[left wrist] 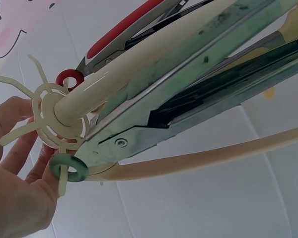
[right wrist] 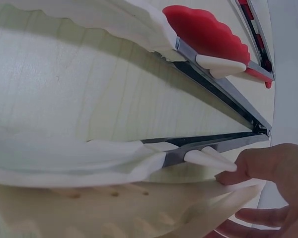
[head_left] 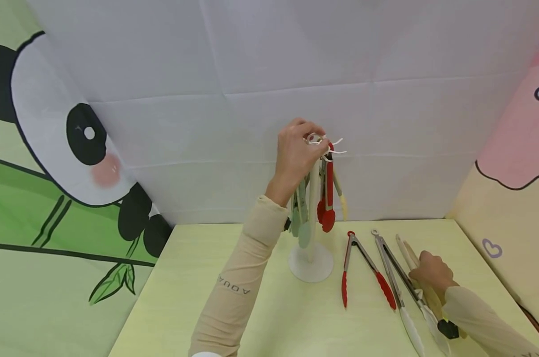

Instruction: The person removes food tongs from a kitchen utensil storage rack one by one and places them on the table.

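Observation:
My left hand [head_left: 298,151] holds the hooked ring [left wrist: 36,116] at the top of a cream utensil stand [head_left: 298,265], its fingers round the rim. From the hooks hang green tongs [left wrist: 134,139], red tongs [head_left: 329,186] and a yellow-tipped utensil [head_left: 343,206]. In the left wrist view, a green loop [left wrist: 64,173] sits over one hook beside the thumb. On the table at the right, my right hand [head_left: 432,272] grips beige tongs [right wrist: 114,208] near their narrow end, thumb on one side and fingers on the other. Their far tips are partly hidden by the sleeve.
Left of the right hand, white-tipped tongs [head_left: 409,329] lie spread on the pale table [head_left: 198,277]. Red-tipped tongs [head_left: 385,290] lie spread between them and the stand. A small black object [head_left: 448,328] is near the right sleeve. Behind hangs a white cloth [head_left: 233,64].

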`<state>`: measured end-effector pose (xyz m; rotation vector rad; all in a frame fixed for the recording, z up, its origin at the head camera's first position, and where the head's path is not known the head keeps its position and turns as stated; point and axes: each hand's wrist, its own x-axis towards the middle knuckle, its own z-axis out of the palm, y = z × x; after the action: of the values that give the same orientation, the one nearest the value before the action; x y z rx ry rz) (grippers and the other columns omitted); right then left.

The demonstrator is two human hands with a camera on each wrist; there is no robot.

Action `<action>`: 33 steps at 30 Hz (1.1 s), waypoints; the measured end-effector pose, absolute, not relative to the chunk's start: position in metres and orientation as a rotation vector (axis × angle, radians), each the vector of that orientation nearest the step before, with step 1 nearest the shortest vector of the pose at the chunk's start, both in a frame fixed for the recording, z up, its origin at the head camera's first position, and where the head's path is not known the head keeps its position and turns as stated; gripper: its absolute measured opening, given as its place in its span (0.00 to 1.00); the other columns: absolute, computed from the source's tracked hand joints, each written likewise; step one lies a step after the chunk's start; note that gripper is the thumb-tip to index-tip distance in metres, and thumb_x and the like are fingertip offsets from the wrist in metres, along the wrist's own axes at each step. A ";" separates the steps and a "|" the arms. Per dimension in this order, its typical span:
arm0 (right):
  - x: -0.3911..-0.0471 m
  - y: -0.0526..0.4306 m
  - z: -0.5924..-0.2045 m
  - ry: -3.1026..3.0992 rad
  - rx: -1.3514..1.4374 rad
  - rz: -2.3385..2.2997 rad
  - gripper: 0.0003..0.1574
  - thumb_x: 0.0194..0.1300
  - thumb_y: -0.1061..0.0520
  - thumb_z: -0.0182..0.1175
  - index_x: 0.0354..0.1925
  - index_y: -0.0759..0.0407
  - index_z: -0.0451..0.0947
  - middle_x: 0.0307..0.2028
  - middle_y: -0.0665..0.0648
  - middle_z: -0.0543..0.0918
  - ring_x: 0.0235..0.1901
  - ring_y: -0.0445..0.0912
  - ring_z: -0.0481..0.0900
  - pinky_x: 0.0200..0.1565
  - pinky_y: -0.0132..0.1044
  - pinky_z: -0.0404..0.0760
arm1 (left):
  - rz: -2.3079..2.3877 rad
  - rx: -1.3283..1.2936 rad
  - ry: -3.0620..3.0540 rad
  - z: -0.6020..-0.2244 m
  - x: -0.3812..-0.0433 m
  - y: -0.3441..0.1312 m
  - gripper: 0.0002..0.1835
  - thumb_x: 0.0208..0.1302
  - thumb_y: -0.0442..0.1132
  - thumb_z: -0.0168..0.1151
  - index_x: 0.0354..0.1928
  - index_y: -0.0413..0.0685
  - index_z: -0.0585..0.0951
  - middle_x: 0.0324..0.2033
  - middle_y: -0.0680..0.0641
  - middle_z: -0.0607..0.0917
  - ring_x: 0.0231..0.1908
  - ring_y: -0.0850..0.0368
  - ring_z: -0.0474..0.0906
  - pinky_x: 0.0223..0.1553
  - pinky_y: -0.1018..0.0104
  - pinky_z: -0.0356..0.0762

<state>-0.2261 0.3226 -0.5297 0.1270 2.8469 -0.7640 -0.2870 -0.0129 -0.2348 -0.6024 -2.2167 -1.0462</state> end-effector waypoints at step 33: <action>-0.244 0.286 -0.464 3.099 -0.199 -1.205 0.19 0.56 0.61 0.65 0.43 0.71 0.76 0.34 0.67 0.81 0.35 0.61 0.80 0.30 0.45 0.78 | -1.130 -0.633 -2.207 -0.235 -0.286 -0.016 0.04 0.55 0.33 0.64 0.31 0.42 0.86 0.31 0.47 0.79 0.33 0.54 0.72 0.34 0.71 0.69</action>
<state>-0.2439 0.2861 -0.4640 -0.1991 3.0987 -1.2053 -0.2861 -0.0156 -0.2351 -0.6330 -2.2072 -1.1296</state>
